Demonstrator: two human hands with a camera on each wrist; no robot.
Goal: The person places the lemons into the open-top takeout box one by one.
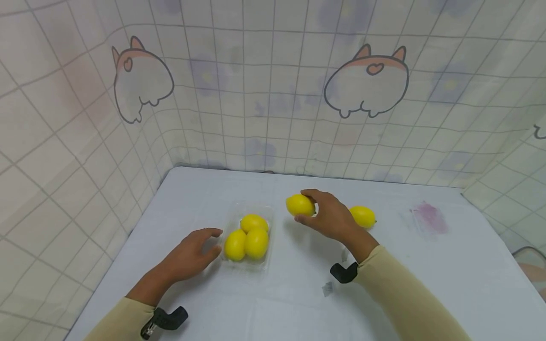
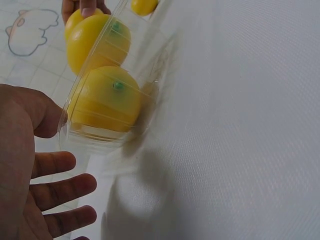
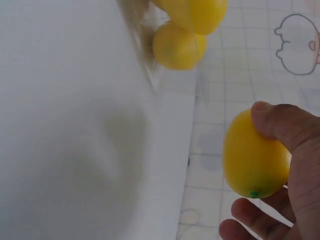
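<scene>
My right hand (image 1: 328, 215) grips a yellow lemon (image 1: 300, 205) between thumb and fingers, above the table; the green stem end shows in the right wrist view, where the lemon (image 3: 252, 155) is close to the camera. A clear plastic tray (image 1: 268, 263) holds three lemons, one of them a lemon (image 1: 235, 245) at its near left. Beside the tray's left side is my left hand (image 1: 187, 255), fingers loosely spread and holding nothing. In the left wrist view its thumb (image 2: 47, 117) lies right at the tray's rim. Another lemon (image 1: 362, 216) sits on the table, partly behind my right hand.
A white cloth covers the table (image 1: 290, 312). A pinkish stain (image 1: 430, 218) marks its right side, and a small grey scrap (image 1: 327, 289) lies near the front. Patterned sheeting (image 1: 273, 94) hangs around the back and sides. At the far right edge, part of a person (image 1: 535, 274) shows.
</scene>
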